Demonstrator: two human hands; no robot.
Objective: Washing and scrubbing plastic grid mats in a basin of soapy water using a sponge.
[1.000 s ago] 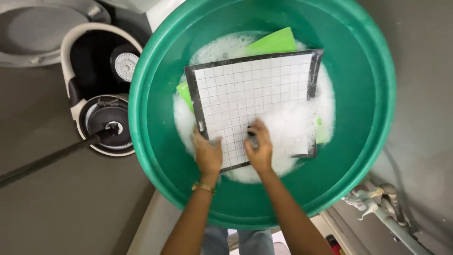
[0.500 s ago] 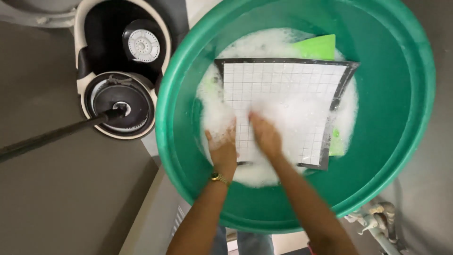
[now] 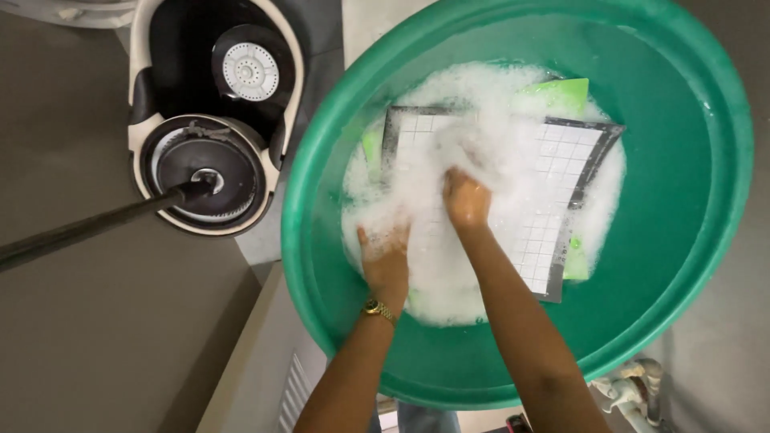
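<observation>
glossy plastic basin (image 3: 682, 265), frothy white suds (image 3: 489, 136).

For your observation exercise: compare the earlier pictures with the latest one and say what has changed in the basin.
Both hands slid up the gridded mat: the right hand now rubs its foamy middle, the left hand presses nearer its left edge. Suds cover more of the grid. The mat stays in the green basin, the mop bucket beside it.

no packages, labels, signs or screens anywhere in sight from where i stand.
</observation>
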